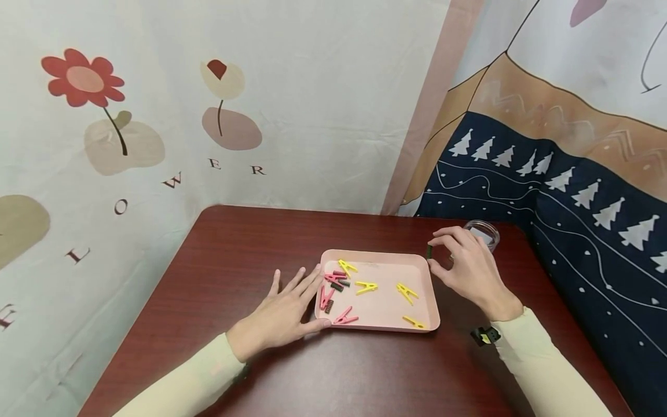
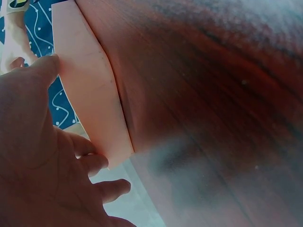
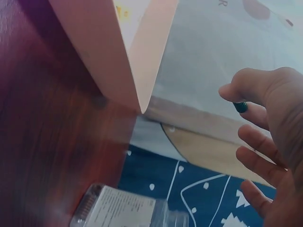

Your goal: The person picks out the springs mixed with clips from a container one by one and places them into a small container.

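Between thumb and index finger, my right hand (image 1: 471, 272) pinches a small dark green coil spring (image 1: 429, 251) just outside the tray's far right corner. The same spring (image 3: 240, 107) shows partly in the right wrist view, its ends covered by the fingertips. My left hand (image 1: 281, 315) has its fingers spread and touches the left side of the pink tray (image 1: 383, 310). Inside the tray, pink clips (image 1: 345, 317) and several dark springs (image 1: 337, 286) lie bunched at the left. Several yellow clips (image 1: 406, 292) are scattered from the upper left to the right.
A clear container (image 1: 488, 233) with a white label stands behind my right hand, partly hidden by it. Its labelled side (image 3: 122, 208) shows in the right wrist view. The dark red-brown table (image 1: 250, 237) meets printed cloths at the back and right.
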A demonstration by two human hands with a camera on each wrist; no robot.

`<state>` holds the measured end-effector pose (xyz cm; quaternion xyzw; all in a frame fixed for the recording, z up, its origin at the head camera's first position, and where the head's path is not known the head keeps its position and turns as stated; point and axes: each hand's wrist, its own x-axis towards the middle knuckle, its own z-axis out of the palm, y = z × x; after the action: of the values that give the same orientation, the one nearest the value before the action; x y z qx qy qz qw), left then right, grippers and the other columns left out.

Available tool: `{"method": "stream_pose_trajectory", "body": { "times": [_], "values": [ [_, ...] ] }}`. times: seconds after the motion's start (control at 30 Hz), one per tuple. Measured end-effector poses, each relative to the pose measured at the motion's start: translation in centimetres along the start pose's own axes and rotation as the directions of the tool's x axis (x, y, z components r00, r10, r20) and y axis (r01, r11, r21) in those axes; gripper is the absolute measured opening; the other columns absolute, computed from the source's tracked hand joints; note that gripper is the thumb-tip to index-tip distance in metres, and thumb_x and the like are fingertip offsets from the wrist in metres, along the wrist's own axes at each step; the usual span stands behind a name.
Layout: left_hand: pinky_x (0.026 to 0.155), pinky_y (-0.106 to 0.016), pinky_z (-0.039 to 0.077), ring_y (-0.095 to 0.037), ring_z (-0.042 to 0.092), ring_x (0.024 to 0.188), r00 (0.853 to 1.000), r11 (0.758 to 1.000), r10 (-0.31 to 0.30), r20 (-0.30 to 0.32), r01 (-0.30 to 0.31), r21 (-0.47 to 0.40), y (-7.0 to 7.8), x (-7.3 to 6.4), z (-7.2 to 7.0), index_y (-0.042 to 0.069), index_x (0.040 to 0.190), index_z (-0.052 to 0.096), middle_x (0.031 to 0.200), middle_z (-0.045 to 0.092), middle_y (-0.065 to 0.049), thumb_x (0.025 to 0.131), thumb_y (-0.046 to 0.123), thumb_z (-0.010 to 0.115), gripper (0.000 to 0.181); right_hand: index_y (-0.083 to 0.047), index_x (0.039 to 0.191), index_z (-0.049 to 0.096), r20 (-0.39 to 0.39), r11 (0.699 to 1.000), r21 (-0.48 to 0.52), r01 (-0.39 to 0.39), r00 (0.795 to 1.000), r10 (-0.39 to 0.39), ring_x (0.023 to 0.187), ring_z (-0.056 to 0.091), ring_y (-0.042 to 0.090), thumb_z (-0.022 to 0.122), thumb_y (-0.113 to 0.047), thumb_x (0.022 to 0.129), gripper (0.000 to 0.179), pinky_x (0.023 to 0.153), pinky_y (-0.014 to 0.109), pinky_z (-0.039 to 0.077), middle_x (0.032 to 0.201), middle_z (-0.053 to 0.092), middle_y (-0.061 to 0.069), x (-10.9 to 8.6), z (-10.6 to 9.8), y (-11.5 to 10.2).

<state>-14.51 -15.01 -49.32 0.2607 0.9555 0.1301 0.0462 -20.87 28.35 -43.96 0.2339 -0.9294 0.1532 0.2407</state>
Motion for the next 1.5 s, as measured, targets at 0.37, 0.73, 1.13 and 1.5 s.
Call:
{"method": "stream_pose_trajectory", "body": {
  "times": [0.37,0.73,1.13,1.5],
  "values": [
    [0.136,-0.092,0.013,-0.045,0.031,0.18,1.0,1.0,0.0,0.016,0.0,-0.001,-0.1,0.0,0.0,0.015,0.187,0.03,0.197,0.023,-0.005,0.109,0.078,0.063,0.105,-0.006,0.119,0.084,-0.08,0.993,0.071,-0.095,0.992,0.101,0.133,0.068,0.044,0.098,-0.007,0.085,0.037,0.115,0.074,0.049,0.138,0.078,0.018,-0.3,-0.5,2.6],
    [0.137,-0.091,0.012,-0.044,0.03,0.18,1.0,1.0,-0.01,0.016,0.011,-0.011,-0.1,0.0,0.1,0.016,0.187,0.029,0.197,0.023,-0.004,0.109,0.078,0.063,0.105,-0.002,0.124,0.083,-0.123,0.969,0.141,-0.201,0.968,0.218,0.122,0.072,0.049,0.095,-0.004,0.09,0.036,0.101,0.07,0.057,0.14,0.075,0.023,-0.7,-1.3,4.5],
    [0.137,-0.091,0.013,-0.045,0.031,0.18,1.0,1.0,-0.013,0.014,0.013,-0.007,0.0,0.0,0.2,0.014,0.187,0.028,0.197,0.023,-0.004,0.109,0.079,0.061,0.106,0.002,0.125,0.083,-0.159,0.946,0.18,-0.269,0.941,0.298,0.124,0.071,0.048,0.092,-0.008,0.093,0.035,0.088,0.017,0.042,0.143,0.076,0.026,-1.4,-1.7,7.1],
    [0.137,-0.091,0.013,-0.044,0.031,0.18,1.0,1.0,-0.014,0.005,0.014,0.0,0.0,0.0,0.4,0.016,0.187,0.028,0.197,0.023,-0.003,0.109,0.081,0.061,0.106,0.001,0.13,0.082,-0.104,0.897,0.168,-0.409,0.897,0.429,0.139,0.067,0.051,0.085,-0.021,0.102,0.036,0.098,0.015,0.04,0.153,0.074,0.027,-1.6,-1.8,9.3]
  ]
}}
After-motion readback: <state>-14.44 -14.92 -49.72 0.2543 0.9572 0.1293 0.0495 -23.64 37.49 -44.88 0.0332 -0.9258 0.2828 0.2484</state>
